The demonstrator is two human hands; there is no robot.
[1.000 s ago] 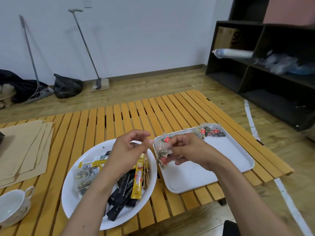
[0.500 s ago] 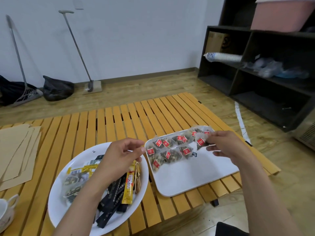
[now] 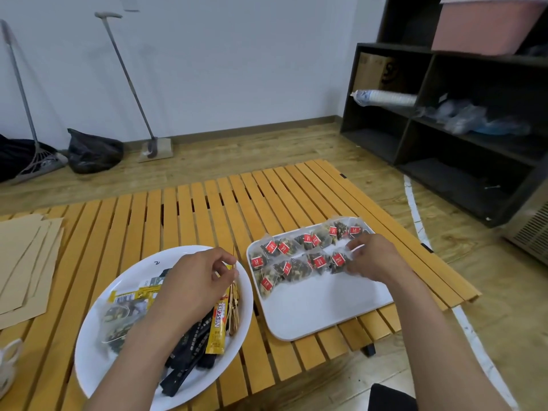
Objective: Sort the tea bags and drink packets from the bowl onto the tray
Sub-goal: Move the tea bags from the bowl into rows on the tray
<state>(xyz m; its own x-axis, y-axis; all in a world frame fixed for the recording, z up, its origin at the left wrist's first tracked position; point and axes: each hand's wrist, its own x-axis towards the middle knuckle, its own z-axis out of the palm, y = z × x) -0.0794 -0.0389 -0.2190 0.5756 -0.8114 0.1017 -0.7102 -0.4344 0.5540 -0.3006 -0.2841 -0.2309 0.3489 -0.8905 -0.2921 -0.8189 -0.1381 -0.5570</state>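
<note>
While the right hand (image 3: 369, 258) pinched a tea bag (image 3: 338, 260) beside the tray (image 3: 320, 310) rows, the left hand (image 3: 192, 283), seemingly empty and loosely curled, hovered over the bowl (image 3: 98, 351).

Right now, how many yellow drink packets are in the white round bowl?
2 visible: one yellow Nescafe stick packet near the white round bowl's right rim, one yellow packet lying crosswise left of the left hand. The hand may hide more.

On the white tray (image 3: 311, 315), clear tea bags (image 3: 296, 256) carry red tags. Left of the tray, a white bowl (image 3: 98, 345) holds black sticks (image 3: 189, 360) and a yellow packet (image 3: 218, 327), on an orange slatted counter (image 3: 178, 215).
</note>
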